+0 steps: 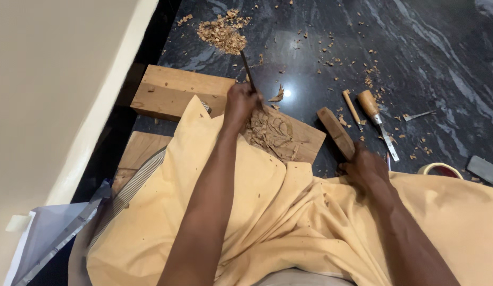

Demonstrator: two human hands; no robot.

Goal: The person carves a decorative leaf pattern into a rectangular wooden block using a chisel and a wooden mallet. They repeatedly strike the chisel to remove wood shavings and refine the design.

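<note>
Left hand: closed around a thin dark metal chisel, whose tip is pointed away over the carved wooden plank.
Carved plank: laid on the dark marble floor, partly covered by the yellow cloth.
Right hand: closed on a brown wooden mallet block.
Nearby: wooden-handled chisels are seen near the mallet.

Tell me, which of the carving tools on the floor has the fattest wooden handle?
The chisel with the bulbous light-brown handle and flat metal blade, just beyond the right hand. The tool beside it has a thin, stick-like handle.
</note>
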